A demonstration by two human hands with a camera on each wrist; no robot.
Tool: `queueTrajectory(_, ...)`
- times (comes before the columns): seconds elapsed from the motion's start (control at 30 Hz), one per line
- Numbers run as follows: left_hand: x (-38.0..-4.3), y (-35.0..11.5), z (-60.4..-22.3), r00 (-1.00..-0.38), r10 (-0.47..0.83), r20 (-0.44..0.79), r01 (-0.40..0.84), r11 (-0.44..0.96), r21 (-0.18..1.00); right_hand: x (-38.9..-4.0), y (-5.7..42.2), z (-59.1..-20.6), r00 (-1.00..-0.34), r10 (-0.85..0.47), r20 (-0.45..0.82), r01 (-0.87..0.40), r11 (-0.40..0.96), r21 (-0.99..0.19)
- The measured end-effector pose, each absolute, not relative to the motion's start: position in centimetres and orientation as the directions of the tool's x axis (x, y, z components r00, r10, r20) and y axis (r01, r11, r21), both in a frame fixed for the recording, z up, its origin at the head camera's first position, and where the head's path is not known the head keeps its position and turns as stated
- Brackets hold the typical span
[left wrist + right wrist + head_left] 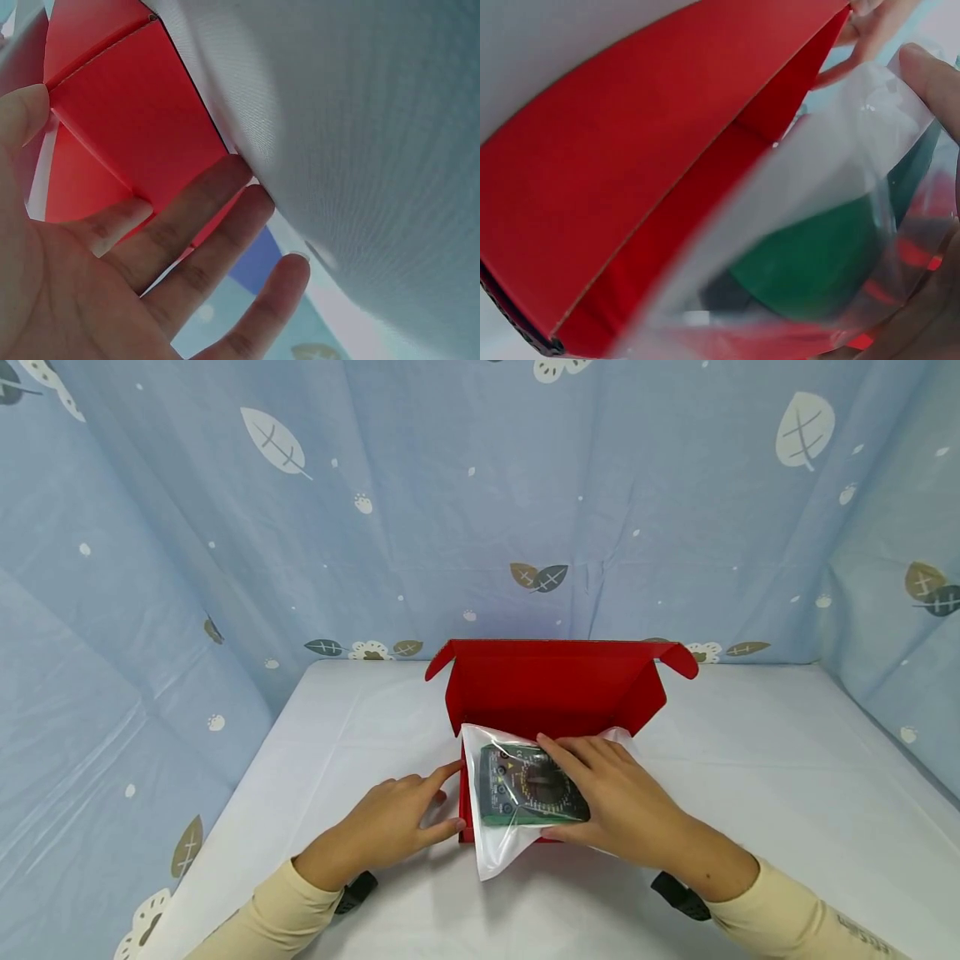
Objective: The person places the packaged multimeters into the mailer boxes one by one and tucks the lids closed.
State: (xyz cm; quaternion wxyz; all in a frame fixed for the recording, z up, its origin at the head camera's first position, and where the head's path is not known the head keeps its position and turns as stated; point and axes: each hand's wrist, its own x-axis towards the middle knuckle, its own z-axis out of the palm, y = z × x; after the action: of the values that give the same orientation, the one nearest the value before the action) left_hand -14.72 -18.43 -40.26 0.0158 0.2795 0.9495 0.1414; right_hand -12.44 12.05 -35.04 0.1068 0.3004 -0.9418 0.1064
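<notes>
A red cardboard box (547, 689) stands on the table with its lid raised. Over its opening, my right hand (626, 797) grips a multimeter (498, 785) in a clear and white plastic bag (493, 856), thumb at the near edge and fingers across the far side. The meter's dial is partly covered by that hand. At the box's left side, my left hand (393, 822) touches the wall with extended fingers and thumb. In the left wrist view, the fingers (199, 232) lie spread along the red side wall. The right wrist view shows the green underside (810, 259) through the bag, tilted above the box interior.
A white cloth (780, 793) covers the table. Blue curtains (420, 485) with leaf prints hang behind and along both sides. The lid's two side flaps (678, 660) stick outward at the back. Dark wrist-worn devices (678, 896) sit under both wrists.
</notes>
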Motion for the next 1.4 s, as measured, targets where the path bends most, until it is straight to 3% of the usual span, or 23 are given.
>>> queueTrajectory(1.4,-14.8,-18.4,-40.3,-0.858,0.513,0.025,0.497,0.817,0.292,-17.0,11.2,-37.7,-0.774,-0.547,0.319,-0.600,0.794,-0.097)
